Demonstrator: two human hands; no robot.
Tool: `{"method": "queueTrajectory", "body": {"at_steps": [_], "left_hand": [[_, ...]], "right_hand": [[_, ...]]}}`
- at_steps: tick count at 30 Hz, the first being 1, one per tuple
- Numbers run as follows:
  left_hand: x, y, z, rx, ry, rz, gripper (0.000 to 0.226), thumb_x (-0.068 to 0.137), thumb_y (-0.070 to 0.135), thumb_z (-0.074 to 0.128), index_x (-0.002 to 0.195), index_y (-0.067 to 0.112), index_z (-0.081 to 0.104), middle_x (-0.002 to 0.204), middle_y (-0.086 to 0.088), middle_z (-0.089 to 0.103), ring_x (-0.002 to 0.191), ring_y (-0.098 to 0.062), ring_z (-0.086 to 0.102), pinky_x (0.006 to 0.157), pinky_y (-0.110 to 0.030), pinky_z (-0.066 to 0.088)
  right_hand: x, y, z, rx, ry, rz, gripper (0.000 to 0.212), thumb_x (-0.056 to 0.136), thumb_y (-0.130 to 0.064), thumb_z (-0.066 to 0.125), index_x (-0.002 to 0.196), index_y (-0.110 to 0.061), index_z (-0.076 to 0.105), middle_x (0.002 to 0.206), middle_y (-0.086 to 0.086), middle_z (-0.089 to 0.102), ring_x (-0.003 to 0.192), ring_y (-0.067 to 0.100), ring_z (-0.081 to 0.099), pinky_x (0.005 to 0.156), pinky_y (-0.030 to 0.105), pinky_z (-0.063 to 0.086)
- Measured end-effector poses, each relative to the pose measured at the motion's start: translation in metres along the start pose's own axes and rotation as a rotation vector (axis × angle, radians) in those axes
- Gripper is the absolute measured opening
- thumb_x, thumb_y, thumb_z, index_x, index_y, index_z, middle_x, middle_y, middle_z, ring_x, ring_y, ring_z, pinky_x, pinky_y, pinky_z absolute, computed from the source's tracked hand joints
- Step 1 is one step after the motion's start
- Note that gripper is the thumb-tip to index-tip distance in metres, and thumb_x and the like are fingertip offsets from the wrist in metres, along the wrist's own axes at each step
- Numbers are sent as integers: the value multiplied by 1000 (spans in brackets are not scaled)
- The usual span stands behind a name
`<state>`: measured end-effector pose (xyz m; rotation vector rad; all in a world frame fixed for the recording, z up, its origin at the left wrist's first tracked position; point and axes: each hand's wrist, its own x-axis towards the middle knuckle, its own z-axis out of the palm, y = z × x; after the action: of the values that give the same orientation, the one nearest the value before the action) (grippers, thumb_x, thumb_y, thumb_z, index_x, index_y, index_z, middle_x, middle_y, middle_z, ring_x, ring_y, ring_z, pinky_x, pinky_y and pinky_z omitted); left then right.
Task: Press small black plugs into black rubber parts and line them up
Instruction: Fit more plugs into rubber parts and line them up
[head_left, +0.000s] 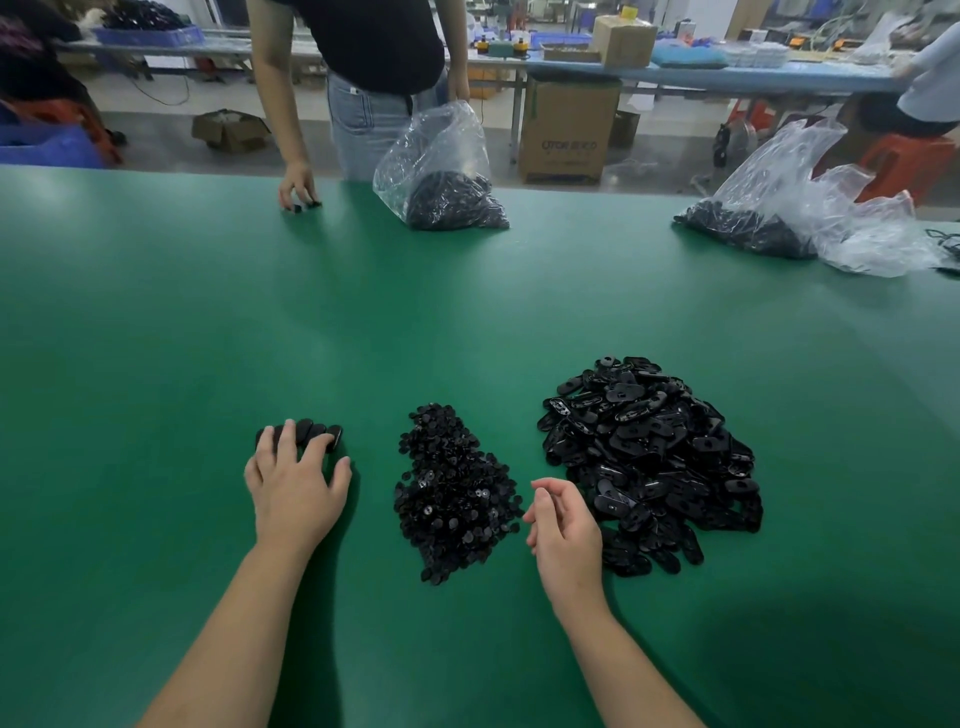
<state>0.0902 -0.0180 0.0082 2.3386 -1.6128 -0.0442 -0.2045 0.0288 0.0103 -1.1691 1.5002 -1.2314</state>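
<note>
Glossy black rubber parts (649, 462) heaped beside plugs (452, 493); left fingers (291, 441) spread, right fingers (545, 499) loosely curled, empty.

A cardboard box (569, 130) on the floor past the table bore blurred print, its letters too soft to read surely.

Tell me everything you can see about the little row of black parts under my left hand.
The row of finished parts is a short line of glossy black oval pieces, rubber by the look of them, standing on edge and overlapping like leaning tiles on the green table. It sits left of the plug pile. The left hand rests its spread fingers on top of the row, hiding its near side.
</note>
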Motion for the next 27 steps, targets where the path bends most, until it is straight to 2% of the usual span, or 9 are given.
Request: {"method": "queueTrajectory", "body": {"at_steps": [3, 6, 11, 19, 21, 23, 25, 27], "left_hand": [[1, -2, 0, 42, -45, 0, 52, 100, 51, 41, 147, 31, 45, 164, -7, 27, 154, -27, 3, 123, -50, 1], [0, -2, 1, 94, -46, 3, 54, 100, 54, 38, 149, 33, 42, 162, -4, 31, 154, -26, 4, 123, -49, -5], [-2, 0, 1, 104, -41, -37, 56, 98, 56, 39, 148, 32, 44, 158, -9, 36, 152, -30, 10, 123, -52, -3], [-3, -1, 0, 58, -37, -125, 65, 96, 62, 42, 151, 26, 41, 161, -14, 29, 151, -31, 13, 122, -53, 3], [-5, 2, -1, 17, 25, -98, 61, 96, 53, 52, 148, 20, 46, 157, -17, 34, 149, -33, 20, 122, -52, 8], [-7, 8, -1, -53, 103, -37, 55, 95, 40, 61, 142, 12, 54, 149, -21, 45, 143, -36, 33, 118, -53, 21], [-10, 17, 0, -146, 154, 20, 47, 95, 31, 64, 134, 6, 61, 137, -21, 55, 131, -36, 46, 109, -52, 37], [-13, 31, -1, -253, 132, 13, 42, 97, 30, 61, 130, 6, 64, 126, -16, 59, 117, -32, 55, 98, -47, 47]], "right_hand": [[0, 0, 0, -6, -3, -3, 15, 105, -22, 51, 99, -29, 63, 74, -3, 66, 57, 5, 54, 52, 20, 44], [0, 0, 0, -6, -2, -2, 15, 105, -22, 51, 99, -28, 64, 74, -4, 67, 55, 5, 53, 50, 20, 43], [0, -1, 0, -8, -4, -2, 15, 105, -21, 51, 99, -27, 64, 73, -6, 67, 54, 6, 52, 48, 22, 43], [-1, -2, 0, -34, -5, -11, 16, 104, -20, 52, 97, -28, 63, 72, -8, 67, 51, 6, 49, 45, 22, 39], [-1, -2, 1, -47, 0, -19, 16, 104, -20, 52, 97, -28, 63, 72, -8, 67, 51, 7, 49, 45, 23, 39], [0, -2, 1, -58, -1, -21, 16, 104, -20, 52, 96, -28, 63, 73, -7, 68, 51, 7, 49, 46, 25, 39], [0, -1, 1, -62, -3, -21, 15, 104, -20, 53, 96, -28, 63, 74, -5, 68, 52, 7, 49, 46, 25, 39], [0, -1, 1, -64, -3, -22, 15, 104, -20, 53, 96, -27, 63, 75, -4, 68, 52, 7, 49, 46, 25, 40]]}}
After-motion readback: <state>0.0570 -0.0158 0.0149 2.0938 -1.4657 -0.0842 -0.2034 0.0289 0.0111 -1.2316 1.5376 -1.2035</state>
